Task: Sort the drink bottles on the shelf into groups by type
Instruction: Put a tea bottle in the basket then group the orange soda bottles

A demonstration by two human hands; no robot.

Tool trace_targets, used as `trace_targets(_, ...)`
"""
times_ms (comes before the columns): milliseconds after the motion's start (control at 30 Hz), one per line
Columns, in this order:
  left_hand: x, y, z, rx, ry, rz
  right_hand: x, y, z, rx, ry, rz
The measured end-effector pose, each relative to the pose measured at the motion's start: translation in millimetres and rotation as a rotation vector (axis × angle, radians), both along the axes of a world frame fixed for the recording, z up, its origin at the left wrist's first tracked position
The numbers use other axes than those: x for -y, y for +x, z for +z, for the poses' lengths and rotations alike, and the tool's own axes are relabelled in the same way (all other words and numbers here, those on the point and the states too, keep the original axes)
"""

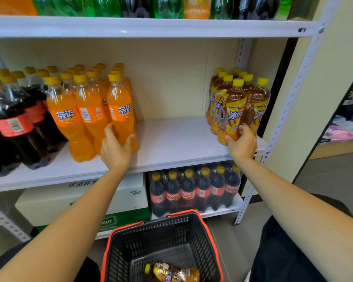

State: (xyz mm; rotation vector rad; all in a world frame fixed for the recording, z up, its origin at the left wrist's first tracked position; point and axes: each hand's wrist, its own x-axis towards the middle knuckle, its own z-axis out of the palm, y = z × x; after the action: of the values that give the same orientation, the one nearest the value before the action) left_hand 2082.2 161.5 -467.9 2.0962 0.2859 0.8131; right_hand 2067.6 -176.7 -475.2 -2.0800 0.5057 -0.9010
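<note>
- Left hand [115, 148] wraps the base of the front orange soda [120, 110], thumb on its right side and fingers on its left; the bottle stands upright on the middle shelf [171, 139] at the right end of the orange soda group [86, 102]
- Right hand [242, 144] grips the lower part of the front iced tea [233, 110], fingers curled round it; that bottle stands at the front of the iced tea group [238, 98] at the shelf's right end
- A bare stretch of shelf lies between the two groups
- Cola bottles [12, 123] stand left of the orange sodas
- A basket [163, 247] sits below between the arms, one iced tea bottle [171, 272] lying on its side inside
</note>
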Motion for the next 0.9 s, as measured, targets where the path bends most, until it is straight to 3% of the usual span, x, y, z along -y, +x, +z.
trace_targets(100, -6.3, -1.3, 0.3, 0.032, 0.012, -0.115, -24.4, -9.6, 0.8, 0.136, 0.049, -0.02)
trace_targets(233, -2.4, -9.1, 3.5, 0.058, -0.024, -0.303, -78.6, -25.8, 0.4, 0.105, 0.136, 0.38)
trace_targets(433, 20.8, -34.1, 9.6, 0.027, -0.354, -0.628, -129.7, -56.6, -4.6, -0.097, 0.114, 0.871)
trace_targets(633, 24.3, -52.8, 25.4, -0.021, -0.565, -0.766, -133.8, -73.5, -1.6, 0.005, 0.355, 0.916)
trace_targets(900, 5.3, -51.7, 44.6, -0.033, -0.783, -0.914, -128.1, -86.9, -8.1, -0.087, 0.706, 1.063)
